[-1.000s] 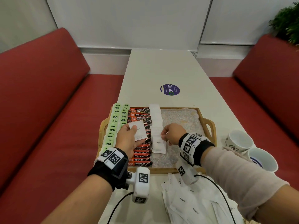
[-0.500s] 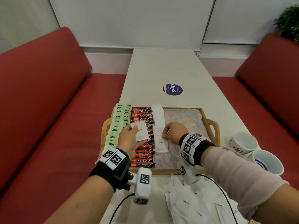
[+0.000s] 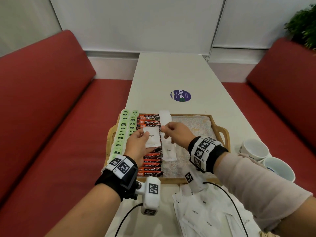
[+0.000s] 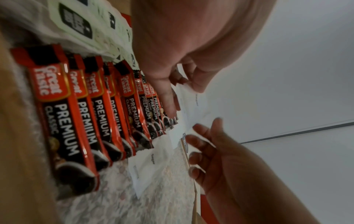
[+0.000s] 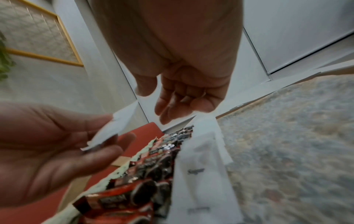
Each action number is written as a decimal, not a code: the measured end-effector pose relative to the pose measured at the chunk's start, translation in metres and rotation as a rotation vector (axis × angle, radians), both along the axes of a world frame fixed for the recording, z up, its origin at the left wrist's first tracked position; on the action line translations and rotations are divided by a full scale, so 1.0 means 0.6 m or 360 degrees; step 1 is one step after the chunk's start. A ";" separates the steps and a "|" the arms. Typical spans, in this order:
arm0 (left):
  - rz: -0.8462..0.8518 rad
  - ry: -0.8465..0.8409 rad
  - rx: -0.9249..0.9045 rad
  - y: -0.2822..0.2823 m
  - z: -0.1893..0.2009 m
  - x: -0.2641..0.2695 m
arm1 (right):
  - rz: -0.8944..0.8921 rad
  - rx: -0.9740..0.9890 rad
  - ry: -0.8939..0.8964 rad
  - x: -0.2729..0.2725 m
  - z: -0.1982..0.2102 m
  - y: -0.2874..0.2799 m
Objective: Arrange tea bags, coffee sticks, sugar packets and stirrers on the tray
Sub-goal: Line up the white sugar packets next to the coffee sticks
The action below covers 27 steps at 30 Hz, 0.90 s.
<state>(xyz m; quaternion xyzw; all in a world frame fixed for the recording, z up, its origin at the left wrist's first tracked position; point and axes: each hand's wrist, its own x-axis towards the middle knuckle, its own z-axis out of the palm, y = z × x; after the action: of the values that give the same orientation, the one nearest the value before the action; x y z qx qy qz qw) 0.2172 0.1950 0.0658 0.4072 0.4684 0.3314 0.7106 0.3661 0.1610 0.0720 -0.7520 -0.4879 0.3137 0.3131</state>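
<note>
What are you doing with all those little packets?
A person is lining up drink supplies on a wooden tray. Green tea bags and red coffee sticks already lie in neat rows, and a row of white sugar packets is started beside them. The left hand holds a sugar packet above the tray, and the right hand reaches toward it. More sugar packets wait on the table.

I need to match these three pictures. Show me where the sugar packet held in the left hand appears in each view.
Head: sugar packet just left of centre, above the coffee sticks, pinched by the left hand.
Left wrist: centre, a white sheet below the fingers.
Right wrist: left of centre, a blurred white sheet in the left hand.
Shared landmark: the row of red coffee sticks.
</note>
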 end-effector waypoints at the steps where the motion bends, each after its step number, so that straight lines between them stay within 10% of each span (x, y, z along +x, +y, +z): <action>1: -0.0008 0.0008 0.0012 -0.002 0.000 0.001 | 0.0013 0.0026 0.0070 -0.005 0.004 0.000; 27: 0.0030 0.0098 0.0006 -0.002 -0.003 -0.006 | -0.0032 -0.0566 -0.0017 0.019 -0.038 -0.032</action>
<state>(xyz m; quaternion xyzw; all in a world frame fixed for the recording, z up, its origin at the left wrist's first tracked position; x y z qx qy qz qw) 0.2137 0.1938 0.0642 0.4140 0.4933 0.3262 0.6920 0.3777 0.1420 0.0494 -0.8020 -0.4189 0.3879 0.1756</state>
